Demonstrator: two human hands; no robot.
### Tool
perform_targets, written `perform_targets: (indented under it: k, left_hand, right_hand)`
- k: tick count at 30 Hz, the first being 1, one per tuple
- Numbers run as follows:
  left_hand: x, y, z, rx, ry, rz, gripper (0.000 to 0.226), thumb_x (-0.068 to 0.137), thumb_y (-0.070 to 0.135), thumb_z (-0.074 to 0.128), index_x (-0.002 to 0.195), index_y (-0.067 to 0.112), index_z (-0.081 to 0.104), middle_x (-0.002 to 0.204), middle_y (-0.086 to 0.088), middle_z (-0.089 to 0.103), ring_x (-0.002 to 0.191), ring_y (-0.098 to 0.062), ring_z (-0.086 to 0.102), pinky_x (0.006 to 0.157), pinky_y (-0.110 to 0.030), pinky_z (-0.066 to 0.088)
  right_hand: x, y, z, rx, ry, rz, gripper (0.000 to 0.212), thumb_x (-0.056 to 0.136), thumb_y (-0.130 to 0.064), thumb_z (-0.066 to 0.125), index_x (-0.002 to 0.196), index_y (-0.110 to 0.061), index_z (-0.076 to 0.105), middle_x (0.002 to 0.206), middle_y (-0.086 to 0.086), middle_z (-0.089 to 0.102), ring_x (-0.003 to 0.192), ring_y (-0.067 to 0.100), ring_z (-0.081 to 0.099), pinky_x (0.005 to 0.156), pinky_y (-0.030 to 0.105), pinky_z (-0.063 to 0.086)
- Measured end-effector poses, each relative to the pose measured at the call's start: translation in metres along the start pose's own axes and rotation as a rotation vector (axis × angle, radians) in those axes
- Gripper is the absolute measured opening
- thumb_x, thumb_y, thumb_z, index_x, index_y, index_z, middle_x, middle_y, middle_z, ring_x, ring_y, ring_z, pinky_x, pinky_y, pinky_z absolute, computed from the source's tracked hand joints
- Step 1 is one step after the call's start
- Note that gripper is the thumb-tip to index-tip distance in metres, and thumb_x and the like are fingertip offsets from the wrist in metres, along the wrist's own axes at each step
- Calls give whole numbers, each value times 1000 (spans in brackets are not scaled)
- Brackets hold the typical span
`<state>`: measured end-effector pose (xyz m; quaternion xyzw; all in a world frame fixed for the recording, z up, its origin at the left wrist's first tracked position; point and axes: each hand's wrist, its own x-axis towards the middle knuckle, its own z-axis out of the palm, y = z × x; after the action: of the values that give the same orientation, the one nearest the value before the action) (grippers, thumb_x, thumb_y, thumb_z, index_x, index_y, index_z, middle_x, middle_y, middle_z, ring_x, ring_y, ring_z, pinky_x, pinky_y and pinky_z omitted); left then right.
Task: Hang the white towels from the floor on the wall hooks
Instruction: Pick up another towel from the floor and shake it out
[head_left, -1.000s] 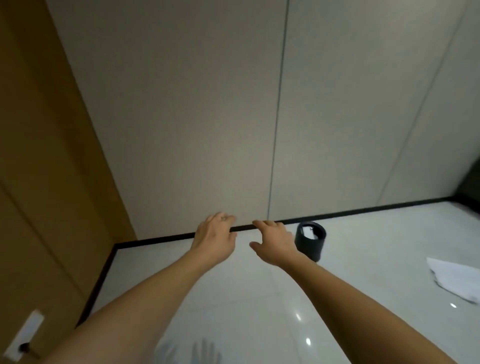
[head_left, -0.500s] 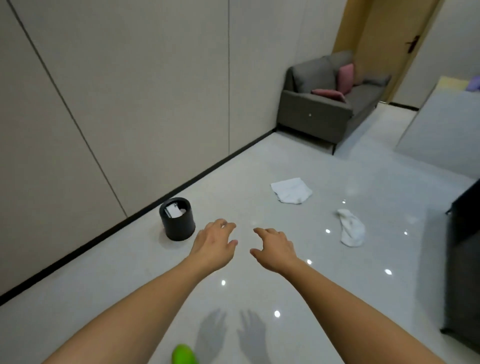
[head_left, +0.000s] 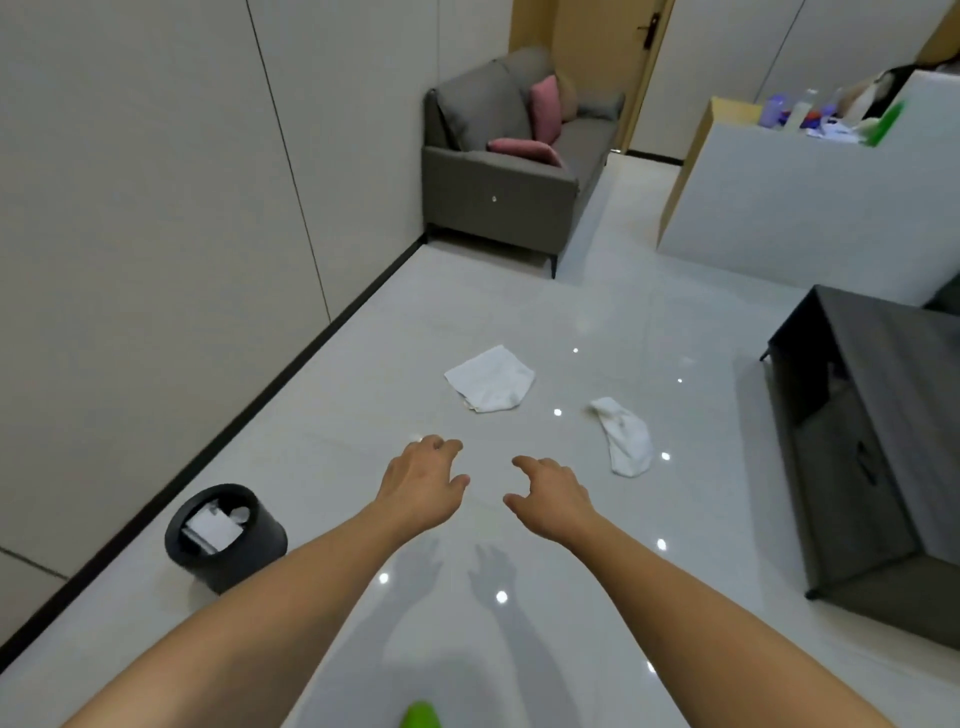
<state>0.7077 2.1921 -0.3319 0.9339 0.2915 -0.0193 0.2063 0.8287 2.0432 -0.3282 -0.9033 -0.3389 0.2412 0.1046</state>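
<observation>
Two white towels lie on the glossy floor (head_left: 597, 312) beyond a person's outstretched hands: a flat towel (head_left: 491, 379) ahead of the left hand's fingers (head_left: 441, 446), a crumpled towel (head_left: 626, 435) just past and to the outer side of the right hand's fingers (head_left: 524, 462). Both the left hand (head_left: 423, 486) and right hand (head_left: 550, 499) are spread, fingers loosely curled, holding and touching nothing. No wall hooks are in view, so a wrong turn after pickup looks possible. The polished tile could let a towel slide away from a shallow pinch, and a grab at one corner may leave the cloth trailing. A black bin (head_left: 226, 538) stands on the floor back from the left fingers, near the wall, clear of both towels.
</observation>
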Motion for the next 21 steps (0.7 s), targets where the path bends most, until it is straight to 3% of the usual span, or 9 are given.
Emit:
perform_targets:
  k: [9, 15, 21]
  left_hand:
    - [181, -37, -2, -9, -105, -6, 53, 95, 43, 51, 143, 22, 42, 145, -5, 44, 129, -26, 44, 104, -39, 40]
    - [347, -51, 13, 1, -155, -5, 54, 95, 42, 50, 145, 22, 41, 146, -7, 42, 128, -27, 44, 103, -40, 40]
    - [500, -67, 22, -23, -279, -142, 54, 95, 40, 52, 144, 19, 43, 145, -9, 43, 129, -28, 44, 104, -41, 41]
  right_hand:
    - [153, 7, -16, 113, -41, 107, 55, 94, -39, 56, 145, -24, 43, 134, 4, 53, 122, 24, 52, 101, 40, 44]
    - [328, 30, -32, 142, -66, 138, 55, 92, -39, 57, 144, -25, 45, 131, 5, 55, 123, 26, 51, 100, 40, 44]
    - [495, 43, -49, 184, -224, 176, 55, 93, -40, 56, 144, -23, 45, 140, 4, 51, 128, 26, 49, 105, 43, 42]
